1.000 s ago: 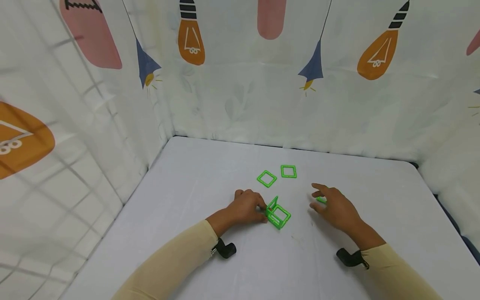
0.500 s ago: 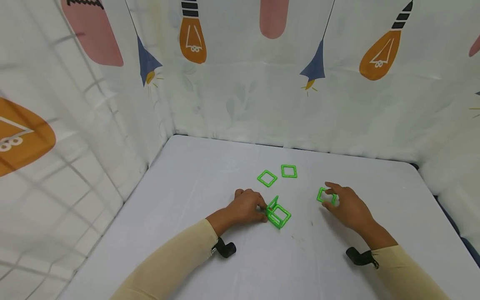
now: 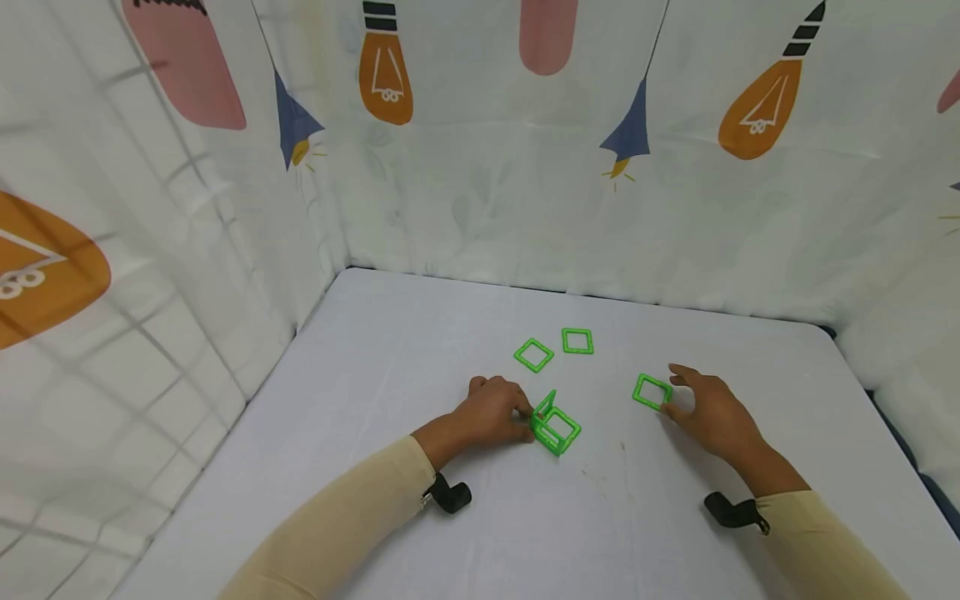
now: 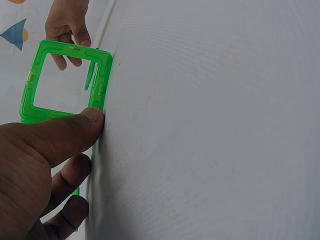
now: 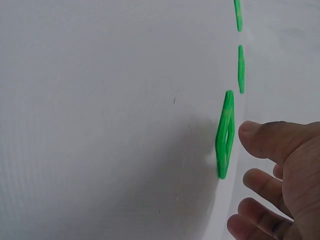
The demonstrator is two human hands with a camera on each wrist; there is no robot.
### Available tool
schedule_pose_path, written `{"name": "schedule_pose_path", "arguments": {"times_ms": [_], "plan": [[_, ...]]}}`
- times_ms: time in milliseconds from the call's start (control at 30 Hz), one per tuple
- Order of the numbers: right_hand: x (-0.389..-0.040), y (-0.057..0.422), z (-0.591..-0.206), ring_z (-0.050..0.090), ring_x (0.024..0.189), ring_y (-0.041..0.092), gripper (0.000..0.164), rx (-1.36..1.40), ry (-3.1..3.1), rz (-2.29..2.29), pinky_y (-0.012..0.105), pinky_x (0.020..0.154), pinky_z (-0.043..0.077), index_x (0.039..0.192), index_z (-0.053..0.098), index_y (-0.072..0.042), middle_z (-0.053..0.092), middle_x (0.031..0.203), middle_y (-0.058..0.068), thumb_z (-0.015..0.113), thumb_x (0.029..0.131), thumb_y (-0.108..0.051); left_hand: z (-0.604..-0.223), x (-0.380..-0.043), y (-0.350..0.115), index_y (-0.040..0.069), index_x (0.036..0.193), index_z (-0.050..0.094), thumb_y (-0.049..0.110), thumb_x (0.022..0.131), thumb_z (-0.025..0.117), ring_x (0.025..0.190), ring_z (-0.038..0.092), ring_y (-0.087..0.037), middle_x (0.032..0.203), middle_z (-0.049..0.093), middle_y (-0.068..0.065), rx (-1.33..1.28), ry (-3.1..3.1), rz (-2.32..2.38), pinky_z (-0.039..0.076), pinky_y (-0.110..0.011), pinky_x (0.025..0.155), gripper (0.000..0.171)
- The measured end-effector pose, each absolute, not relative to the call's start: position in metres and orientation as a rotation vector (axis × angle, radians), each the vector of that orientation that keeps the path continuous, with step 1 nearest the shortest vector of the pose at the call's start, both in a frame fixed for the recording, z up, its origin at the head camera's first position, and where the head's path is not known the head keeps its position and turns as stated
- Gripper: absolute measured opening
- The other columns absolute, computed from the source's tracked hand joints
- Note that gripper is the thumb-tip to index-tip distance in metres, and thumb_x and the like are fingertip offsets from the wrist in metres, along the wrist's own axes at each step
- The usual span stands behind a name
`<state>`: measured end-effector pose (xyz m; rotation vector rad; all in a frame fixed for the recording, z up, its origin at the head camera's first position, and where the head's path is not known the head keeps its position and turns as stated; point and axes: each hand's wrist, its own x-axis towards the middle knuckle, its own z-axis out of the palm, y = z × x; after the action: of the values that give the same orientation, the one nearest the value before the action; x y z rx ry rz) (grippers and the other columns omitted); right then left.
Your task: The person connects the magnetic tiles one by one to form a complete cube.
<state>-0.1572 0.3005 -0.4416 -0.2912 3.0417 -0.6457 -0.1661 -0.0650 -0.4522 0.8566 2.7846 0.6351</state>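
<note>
We pinch joined green squares (image 4: 101,82) with our left hand (image 3: 491,412), our right hand (image 3: 712,410) loosely spread, near a single square (image 5: 220,145).

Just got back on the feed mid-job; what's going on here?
A person's left hand holds a cluster of joined green square frames, at least one raised off the table. The right hand, holding nothing, is beside a loose green frame lying flat; the right wrist view shows a gap between thumb and frame. Two more loose frames lie farther back: a diamond-turned one and, to its right, another. None of these three is joined to the cluster.
</note>
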Motion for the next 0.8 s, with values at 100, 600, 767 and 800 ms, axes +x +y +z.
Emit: {"name": "schedule_pose_path", "arguments": {"times_ms": [100,600,767,800], "plan": [[-0.159,0.303,-0.443,0.043,0.132,0.052,0.074,-0.277,3.029,-0.655,0.067,0.099,0.038,0.152,0.040,0.003,0.059,0.138,0.023,0.076,0.092,-0.020,-0.452,-0.166,-0.066,0.022,0.106,0.082,0.033,0.080,0.089,0.102,0.056,-0.013,0.107,0.071,0.013,0.862,2.783,0.633,0.028,-0.047,0.094,0.029],[-0.167,0.308,-0.449,0.042,0.132,0.054,0.073,-0.304,2.975,-0.651,0.068,0.101,0.036,0.151,0.039,0.006,0.058,0.139,0.025,0.075,0.094,-0.022,-0.455,-0.167,-0.065,0.024,0.108,0.082,0.035,0.081,0.088,0.102,0.055,-0.012,0.107,0.070,0.015,0.869,2.786,0.605,0.029,-0.047,0.093,0.029],[-0.169,0.309,-0.451,0.045,0.130,0.054,0.071,-0.328,2.975,-0.649,0.067,0.100,0.038,0.150,0.041,0.006,0.061,0.136,0.024,0.075,0.094,-0.021,-0.456,-0.168,-0.066,0.024,0.108,0.082,0.035,0.081,0.088,0.101,0.054,-0.012,0.107,0.069,0.015,0.872,2.789,0.603,0.029,-0.048,0.093,0.029],[-0.169,0.308,-0.451,0.046,0.130,0.053,0.071,-0.331,2.976,-0.652,0.067,0.100,0.039,0.149,0.042,0.006,0.061,0.135,0.024,0.075,0.094,-0.021,-0.456,-0.168,-0.066,0.024,0.108,0.082,0.035,0.081,0.088,0.101,0.054,-0.011,0.107,0.069,0.015,0.871,2.789,0.604,0.029,-0.048,0.093,0.029]]}}
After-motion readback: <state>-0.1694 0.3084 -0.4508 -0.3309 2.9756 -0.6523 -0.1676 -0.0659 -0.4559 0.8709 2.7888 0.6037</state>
